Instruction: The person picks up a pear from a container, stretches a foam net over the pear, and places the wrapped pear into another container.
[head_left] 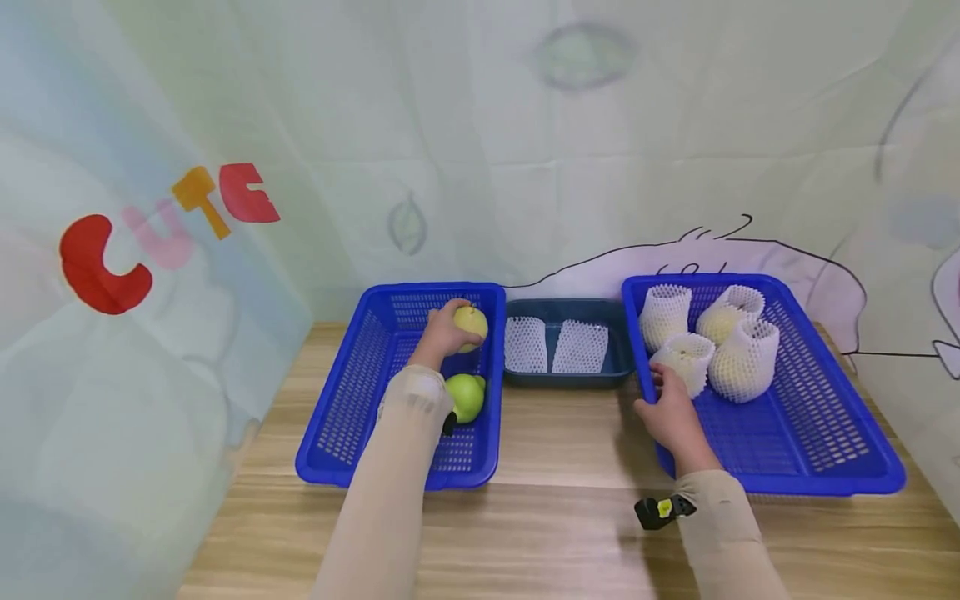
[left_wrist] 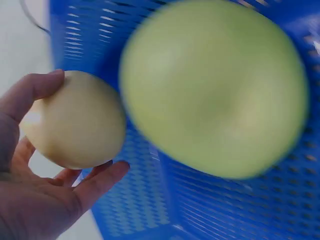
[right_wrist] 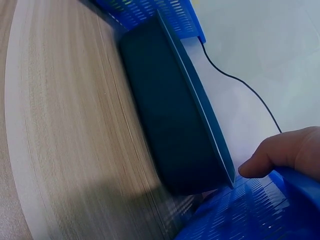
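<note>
In the head view, my left hand grips a pale yellow pear inside the left blue basket. The left wrist view shows the thumb and fingers around the pear. Nearer the front of that basket lies a smooth green fruit, apart from the hand. My right hand holds the left rim of the right blue basket, thumb outside. Its fingertips are close to a pear in a white foam net; whether they touch it cannot be made out. The right wrist view shows only the thumb.
Between the baskets stands a dark teal tray with two flat white foam nets in it. Several netted pears sit in the right basket. Behind the wooden table hangs a printed curtain.
</note>
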